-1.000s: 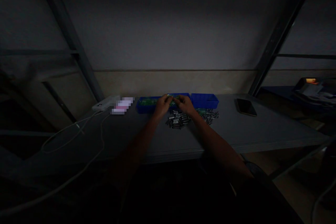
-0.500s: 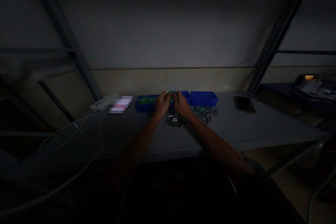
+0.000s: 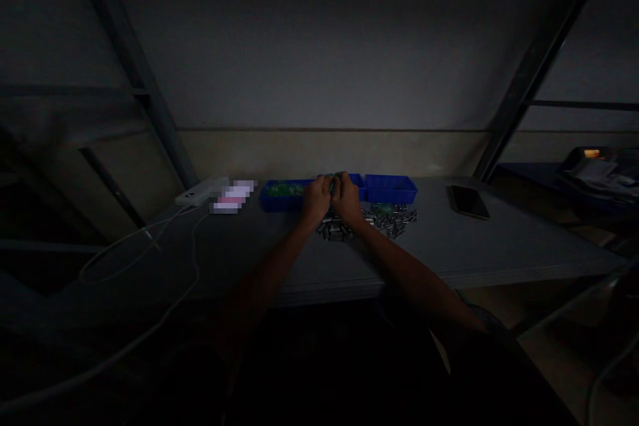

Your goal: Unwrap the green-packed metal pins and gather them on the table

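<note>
My left hand (image 3: 316, 202) and my right hand (image 3: 347, 201) meet above the table with their fingers closed. Between their fingertips they pinch a small green piece (image 3: 336, 176), mostly hidden, its kind too dark to tell. Behind and to the left of my left hand is a blue bin (image 3: 272, 206) with green pieces (image 3: 287, 190) inside. Another blue bin (image 3: 357, 180) is partly covered by my right hand. Below the hands lies a pile of small, shiny metal cylinders (image 3: 335, 234), spreading right past my right wrist. A green piece (image 3: 382, 209) lies among them.
A third blue bin (image 3: 392, 198) stands right of the others. Farther right lies a dark phone (image 3: 468, 202). At the left are a white device (image 3: 197, 196), a blurred-out white and pink item (image 3: 232, 198) and a loose white cable (image 3: 196, 266). Metal posts (image 3: 164, 130) rise at the table's ends.
My hands have closed in on each other and turned inward around the green piece, which shows less than before. The whole view has shifted slightly.
</note>
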### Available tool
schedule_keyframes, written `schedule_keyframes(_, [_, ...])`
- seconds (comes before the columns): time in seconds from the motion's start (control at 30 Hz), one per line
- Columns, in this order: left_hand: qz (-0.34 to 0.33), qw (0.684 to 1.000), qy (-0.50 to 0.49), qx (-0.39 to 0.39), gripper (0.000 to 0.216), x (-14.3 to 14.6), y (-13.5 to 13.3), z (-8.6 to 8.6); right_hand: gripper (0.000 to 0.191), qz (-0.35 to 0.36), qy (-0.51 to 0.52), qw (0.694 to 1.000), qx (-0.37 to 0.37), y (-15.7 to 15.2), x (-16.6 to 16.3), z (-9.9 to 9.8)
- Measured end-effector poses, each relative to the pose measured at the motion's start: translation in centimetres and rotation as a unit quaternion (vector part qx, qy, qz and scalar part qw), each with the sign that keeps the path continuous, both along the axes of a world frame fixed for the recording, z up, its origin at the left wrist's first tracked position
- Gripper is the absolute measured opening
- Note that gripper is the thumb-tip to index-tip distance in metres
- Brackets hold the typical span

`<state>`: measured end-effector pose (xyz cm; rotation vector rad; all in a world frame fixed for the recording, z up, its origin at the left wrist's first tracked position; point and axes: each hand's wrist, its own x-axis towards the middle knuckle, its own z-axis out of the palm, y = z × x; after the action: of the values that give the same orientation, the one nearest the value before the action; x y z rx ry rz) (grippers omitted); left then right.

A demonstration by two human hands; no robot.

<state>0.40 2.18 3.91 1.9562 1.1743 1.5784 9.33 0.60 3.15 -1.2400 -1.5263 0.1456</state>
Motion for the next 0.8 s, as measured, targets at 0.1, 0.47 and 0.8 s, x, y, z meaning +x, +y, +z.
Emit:
schedule_keyframes(0.1, [0.007,1.0,0.023,0.004,0.025,0.1,-0.2,-0.1,0.015,-0.007,-0.012,1.0,0.001,0.1,0.1,0.1])
schedule_keyframes(0.47, [-0.055,0.996,-0.042,-0.049,0.025,-0.3,0.6,-0.1,0.019,0.044,0.027,0.999,0.005,0.5,0.6,0.2])
schedule_keyframes(0.8, [-0.126,0.977,-0.106,-0.134,0.016,-2.5,1.9,-0.3,0.032,0.109,0.167,0.979,-0.036,1.8,1.6,-0.4])
